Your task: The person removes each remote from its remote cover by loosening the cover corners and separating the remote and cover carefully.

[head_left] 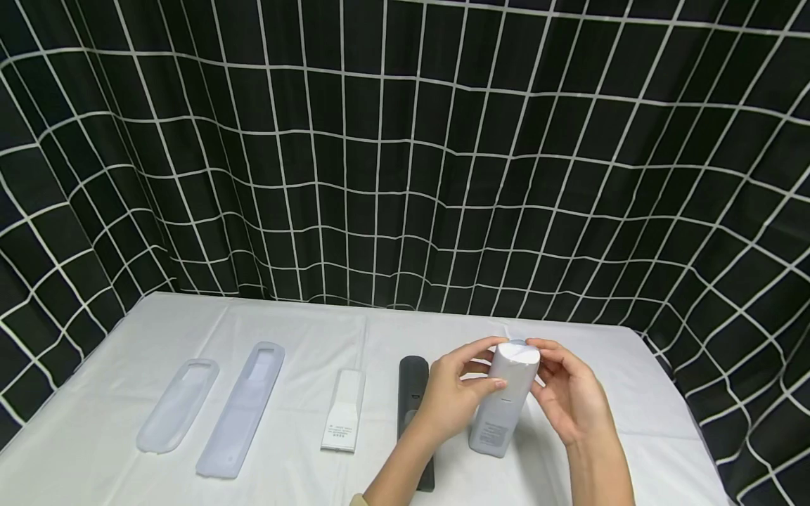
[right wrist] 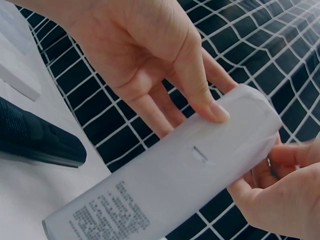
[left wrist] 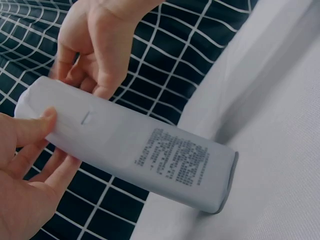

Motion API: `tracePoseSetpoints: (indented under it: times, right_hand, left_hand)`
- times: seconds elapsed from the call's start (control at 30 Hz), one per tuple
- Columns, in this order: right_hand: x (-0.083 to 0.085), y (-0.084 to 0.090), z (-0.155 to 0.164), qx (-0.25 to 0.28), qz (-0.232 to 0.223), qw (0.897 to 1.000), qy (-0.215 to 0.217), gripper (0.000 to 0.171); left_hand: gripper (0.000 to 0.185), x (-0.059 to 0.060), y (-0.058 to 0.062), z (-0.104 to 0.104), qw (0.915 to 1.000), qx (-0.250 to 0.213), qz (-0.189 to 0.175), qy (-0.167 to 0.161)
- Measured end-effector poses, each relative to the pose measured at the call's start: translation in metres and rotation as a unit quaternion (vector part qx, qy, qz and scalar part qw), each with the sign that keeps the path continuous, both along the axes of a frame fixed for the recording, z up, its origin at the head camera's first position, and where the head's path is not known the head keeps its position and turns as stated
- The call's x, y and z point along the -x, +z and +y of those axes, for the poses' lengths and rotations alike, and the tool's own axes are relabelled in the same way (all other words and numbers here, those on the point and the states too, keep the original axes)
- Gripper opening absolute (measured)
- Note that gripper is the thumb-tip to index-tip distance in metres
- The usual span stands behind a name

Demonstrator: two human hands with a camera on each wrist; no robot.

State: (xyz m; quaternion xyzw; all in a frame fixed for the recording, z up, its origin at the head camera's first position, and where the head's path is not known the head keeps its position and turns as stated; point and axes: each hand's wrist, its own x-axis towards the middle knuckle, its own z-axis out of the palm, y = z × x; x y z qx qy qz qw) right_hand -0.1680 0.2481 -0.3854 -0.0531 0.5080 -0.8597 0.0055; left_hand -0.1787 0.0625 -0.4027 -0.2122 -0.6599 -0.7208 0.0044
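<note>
A white remote (head_left: 503, 404) in a pale sleeve stands tilted, back side up, with its lower end on the white table (head_left: 633, 393). My left hand (head_left: 482, 365) grips its upper end from the left, thumb pressed on the back. My right hand (head_left: 549, 369) pinches the same end from the right. In the left wrist view the remote (left wrist: 150, 150) shows printed text, with the left hand (left wrist: 25, 165) below it and the right hand (left wrist: 95, 45) above. In the right wrist view the left hand (right wrist: 150, 55) and the right hand (right wrist: 285, 195) flank the remote (right wrist: 190, 170).
A black remote (head_left: 414, 376) lies just left of my left forearm, also the black remote (right wrist: 35, 137) in the right wrist view. Further left lie a small white remote (head_left: 344, 411) and two translucent sleeves (head_left: 178, 404) (head_left: 242, 407). A black grid curtain (head_left: 405, 176) surrounds the table.
</note>
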Motion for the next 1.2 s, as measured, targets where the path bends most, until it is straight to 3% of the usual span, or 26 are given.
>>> tracePoseSetpoints:
  times: [0.2, 0.33, 0.57, 0.8, 1.2]
  right_hand:
    - [-0.001, 0.0, 0.001, -0.106, 0.012, 0.994, -0.028, 0.044]
    - [-0.001, 0.002, 0.0, -0.144, 0.025, 0.989, -0.039, 0.037]
    - [-0.002, 0.002, 0.0, -0.15, 0.032, 0.987, -0.056, 0.029]
    - [-0.001, 0.0, 0.0, -0.146, 0.031, 0.987, -0.065, 0.026]
    - [-0.001, 0.0, -0.004, -0.136, 0.04, 0.988, -0.06, 0.028]
  left_hand:
    - [0.052, 0.001, -0.001, -0.002, 0.9997, 0.018, 0.007, 0.016]
    - [0.052, 0.002, -0.002, -0.003, 0.9994, 0.024, 0.008, 0.023]
    - [0.051, 0.003, -0.005, 0.001, 0.9994, 0.017, 0.018, 0.026]
    - [0.05, 0.0, -0.006, 0.005, 0.9995, -0.017, -0.001, 0.027]
    - [0.04, -0.002, -0.006, 0.013, 0.9959, -0.052, -0.012, 0.072]
